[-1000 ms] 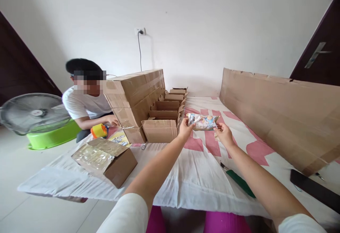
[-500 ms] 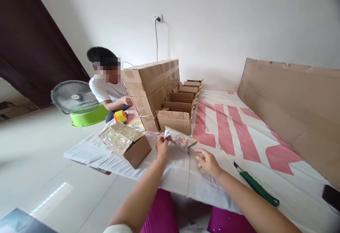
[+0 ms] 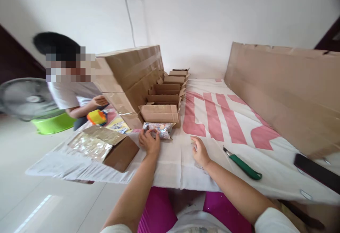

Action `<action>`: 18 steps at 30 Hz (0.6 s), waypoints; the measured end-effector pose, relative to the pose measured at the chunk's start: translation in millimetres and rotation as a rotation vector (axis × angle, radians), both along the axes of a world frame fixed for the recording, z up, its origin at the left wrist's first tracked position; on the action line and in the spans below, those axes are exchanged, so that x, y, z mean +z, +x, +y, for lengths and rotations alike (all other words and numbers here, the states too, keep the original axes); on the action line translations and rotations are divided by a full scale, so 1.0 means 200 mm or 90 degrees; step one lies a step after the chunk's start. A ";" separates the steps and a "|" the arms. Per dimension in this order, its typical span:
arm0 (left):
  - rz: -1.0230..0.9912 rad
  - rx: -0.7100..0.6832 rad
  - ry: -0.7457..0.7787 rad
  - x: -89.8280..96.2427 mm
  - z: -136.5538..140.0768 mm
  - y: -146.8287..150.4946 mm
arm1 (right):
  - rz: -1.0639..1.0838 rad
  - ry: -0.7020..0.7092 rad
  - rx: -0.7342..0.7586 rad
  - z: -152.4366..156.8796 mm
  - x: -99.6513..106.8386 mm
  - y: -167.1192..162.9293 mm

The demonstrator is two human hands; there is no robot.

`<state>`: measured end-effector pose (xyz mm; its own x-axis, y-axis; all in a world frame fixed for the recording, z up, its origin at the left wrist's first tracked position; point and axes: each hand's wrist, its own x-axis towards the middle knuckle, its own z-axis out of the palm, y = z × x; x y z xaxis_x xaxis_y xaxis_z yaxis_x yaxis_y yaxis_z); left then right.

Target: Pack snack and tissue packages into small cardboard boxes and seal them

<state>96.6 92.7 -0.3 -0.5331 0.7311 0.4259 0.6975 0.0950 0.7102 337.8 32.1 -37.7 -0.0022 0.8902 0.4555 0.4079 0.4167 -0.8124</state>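
Observation:
A small packet (image 3: pixel 162 129) with a colourful cartoon print lies on the cloth, against the front of the nearest open cardboard box (image 3: pixel 159 114). My left hand (image 3: pixel 150 142) has its fingers curled over the packet's left part. To the right, my right hand (image 3: pixel 199 152) hovers low over the cloth with thumb and fingers pinched together. A tiny yellowish scrap shows at its fingertips, too small to name. Something clear and crinkled lies partly hidden beneath that wrist. Farther right rests a green-handled utility knife (image 3: pixel 244 165), its blade pointing away to the left.
Taped cartons (image 3: pixel 132 73) are stacked behind a row of open boxes. A closed carton (image 3: pixel 106 148) sits at left near a yellow tape roll (image 3: pixel 97 117). Across the table a person (image 3: pixel 77 93) crouches by a fan (image 3: pixel 29 98). At right are a cardboard sheet (image 3: pixel 281 94) and a phone (image 3: pixel 316 172).
My left hand has lowered the packet from the air onto the cloth before the open box. My right hand's fingers have closed together. The view has swung right.

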 end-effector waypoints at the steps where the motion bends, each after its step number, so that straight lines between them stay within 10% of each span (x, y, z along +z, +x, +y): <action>1: 0.024 0.007 -0.006 0.00 0.00 -0.01 | -0.001 -0.003 -0.010 0.00 0.01 0.00; 10: 0.048 0.044 -0.011 -0.06 0.06 -0.03 | 0.007 -0.033 -0.057 -0.41 0.14 0.25; 18: 0.054 0.046 -0.006 -0.05 0.04 -0.03 | 0.105 -0.122 -0.382 -0.90 0.26 1.09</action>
